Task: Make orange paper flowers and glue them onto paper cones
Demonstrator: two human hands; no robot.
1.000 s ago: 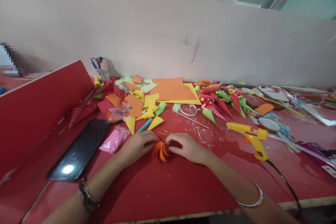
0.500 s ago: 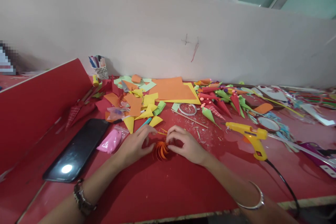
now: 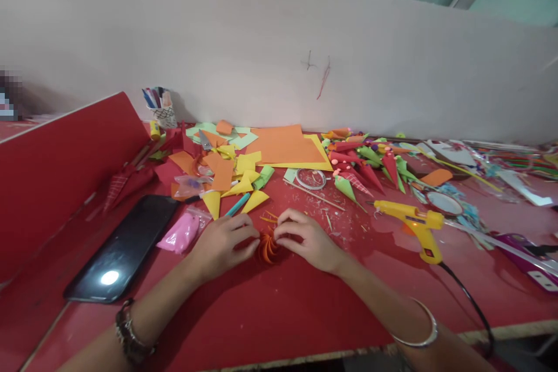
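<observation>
An orange curled paper piece [image 3: 269, 250], made of several thin strips fanned in a swirl, sits on the red table between my hands. My left hand [image 3: 226, 245] is closed, thumb and fingertips pinching at its left edge. From the other side my right hand [image 3: 308, 242] pinches its right edge with thumb and forefinger. Loose thin orange strips [image 3: 269, 217] lie just behind it. Beyond my left hand are yellow paper cones [image 3: 255, 201] and a teal pen-like stick [image 3: 238, 204].
A black phone [image 3: 124, 247] and a pink packet [image 3: 179, 233] lie left. To the right rests a yellow glue gun [image 3: 412, 221] with its cord. Orange sheets [image 3: 283, 145], paper cones [image 3: 349, 157] and a pen cup [image 3: 163, 115] stand along the white partition [image 3: 244, 40].
My left hand's fingers have drawn together and come against the orange paper's left edge. The strips look more tightly swirled. My right hand keeps its pinch. The view has shifted slightly.
</observation>
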